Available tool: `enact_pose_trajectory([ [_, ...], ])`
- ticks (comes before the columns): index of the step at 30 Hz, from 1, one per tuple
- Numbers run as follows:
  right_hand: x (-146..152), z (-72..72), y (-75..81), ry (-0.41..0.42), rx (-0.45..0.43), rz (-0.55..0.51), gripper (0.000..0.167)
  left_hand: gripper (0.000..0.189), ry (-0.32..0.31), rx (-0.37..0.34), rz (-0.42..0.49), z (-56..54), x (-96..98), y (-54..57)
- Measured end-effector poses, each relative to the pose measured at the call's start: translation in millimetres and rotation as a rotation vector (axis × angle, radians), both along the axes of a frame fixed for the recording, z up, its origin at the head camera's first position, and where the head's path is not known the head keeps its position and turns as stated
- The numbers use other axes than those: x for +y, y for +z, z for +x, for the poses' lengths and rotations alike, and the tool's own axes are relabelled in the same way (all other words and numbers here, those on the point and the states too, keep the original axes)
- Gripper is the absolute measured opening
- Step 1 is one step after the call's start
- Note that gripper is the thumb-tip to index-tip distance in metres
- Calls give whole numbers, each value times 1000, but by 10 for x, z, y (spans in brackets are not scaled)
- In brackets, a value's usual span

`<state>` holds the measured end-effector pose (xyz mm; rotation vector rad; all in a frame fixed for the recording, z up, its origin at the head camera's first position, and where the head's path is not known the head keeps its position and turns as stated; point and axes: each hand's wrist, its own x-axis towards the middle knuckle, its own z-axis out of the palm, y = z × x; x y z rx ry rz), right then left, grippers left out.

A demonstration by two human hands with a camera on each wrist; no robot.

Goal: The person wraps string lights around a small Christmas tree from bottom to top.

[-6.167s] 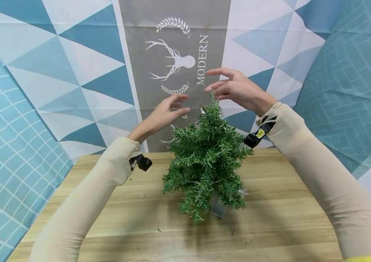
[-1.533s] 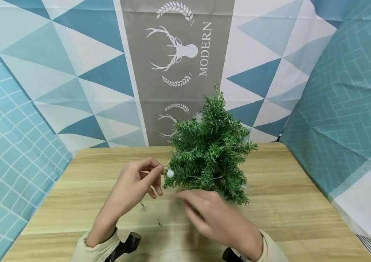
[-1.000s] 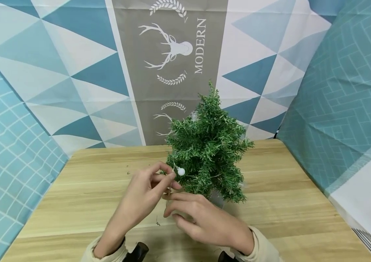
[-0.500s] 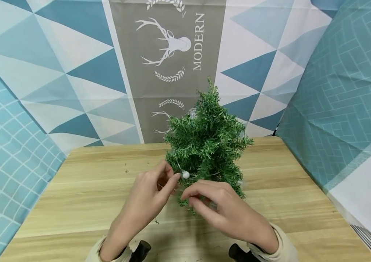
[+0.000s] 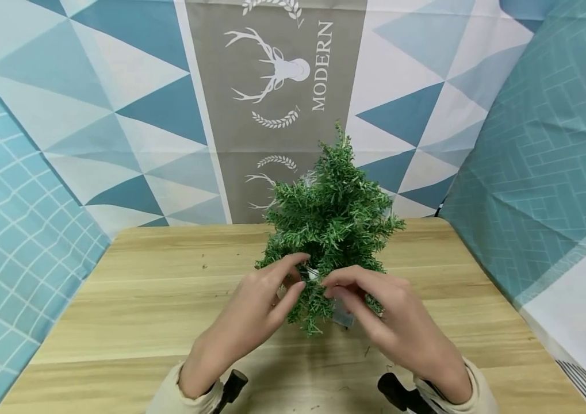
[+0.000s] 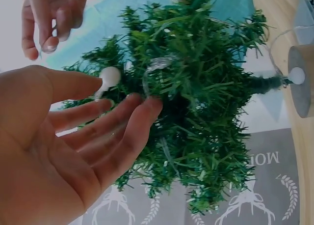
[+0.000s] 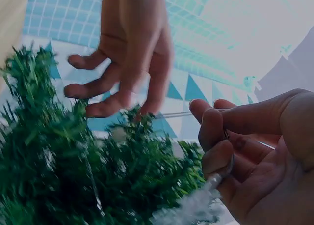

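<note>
A small green artificial Christmas tree (image 5: 334, 213) stands on the table. My left hand (image 5: 253, 305) is at its front left, thumb and fingers apart. In the left wrist view the thumb tip overlaps a white ball light (image 6: 111, 76), and the fingertips lie among the branches. My right hand (image 5: 396, 310) is at the front right of the tree. Its thumb and fingers pinch a thin clear light-string wire (image 7: 174, 115), seen in the right wrist view. A frosted snowflake-like piece (image 7: 189, 208) hangs just under those fingers.
Another white ball light (image 6: 296, 75) lies against the tree's round base (image 6: 301, 99). Small bits of green and dark wire litter the wooden table (image 5: 132, 322). A patterned cloth (image 5: 153, 115) hangs behind, with blue tiled cloths at both sides.
Both hands have come down from beside the treetop to its lower front. Lately they shifted right, carrying the white ball light inward; the left thumb and index finger have parted.
</note>
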<state>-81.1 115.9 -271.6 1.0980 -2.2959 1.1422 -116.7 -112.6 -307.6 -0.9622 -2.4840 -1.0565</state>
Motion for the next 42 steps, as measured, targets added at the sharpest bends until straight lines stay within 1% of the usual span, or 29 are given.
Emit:
enact_pose_trajectory([
  [3, 72, -15, 39, -32, 67, -30, 36, 50, 24, 2, 21, -4, 37, -34],
  [5, 130, -27, 71, -55, 98, -60, 38, 54, 35, 3, 44, 12, 64, -45],
  [8, 216, -53, 112, -115, 155, -92, 40, 57, 63, 66, 28, 62, 109, -51],
  [10, 264, -76, 134, -150, 190, -111, 41, 60, 84, 109, -9, 110, 138, -56],
  [12, 302, -103, 147, -191, 229, -123, 40, 67, 105, 135, -64, 158, 165, -68],
  [15, 344, -146, 152, -244, 276, -133, 38, 79, 129, 116, -152, 206, 200, -104],
  [18, 383, -184, 153, -293, 305, -138, 34, 88, 156, 91, -244, 215, 222, -153],
  [21, 427, -213, 165, -334, 325, -145, 32, 83, 173, 91, -317, 209, 230, -190],
  [23, 452, -227, 178, -362, 344, -153, 29, 75, 175, 111, -350, 200, 233, -201],
  [25, 466, -246, 189, -380, 381, -179, 24, 67, 176, 134, -384, 196, 235, -204],
  [27, 462, -270, 191, -402, 436, -231, 17, 63, 174, 153, -408, 192, 240, -203],
  [29, 450, -294, 188, -418, 501, -305, 14, 61, 170, 167, -424, 189, 248, -200],
  [32, 420, -339, 168, -439, 587, -417, 14, 60, 158, 183, -430, 184, 267, -197],
  [34, 425, -372, 155, -448, 614, -454, 14, 61, 150, 195, -431, 174, 284, -200],
  [36, 457, -419, 134, -469, 615, -449, 13, 63, 149, 204, -436, 166, 301, -204],
  [37, 491, -443, 120, -484, 608, -428, 11, 64, 152, 210, -441, 161, 309, -208],
  [39, 585, -494, 86, -513, 584, -360, 11, 66, 165, 220, -451, 153, 323, -217],
  [42, 756, -570, 8, -560, 550, -224, 13, 65, 183, 250, -474, 142, 345, -230],
])
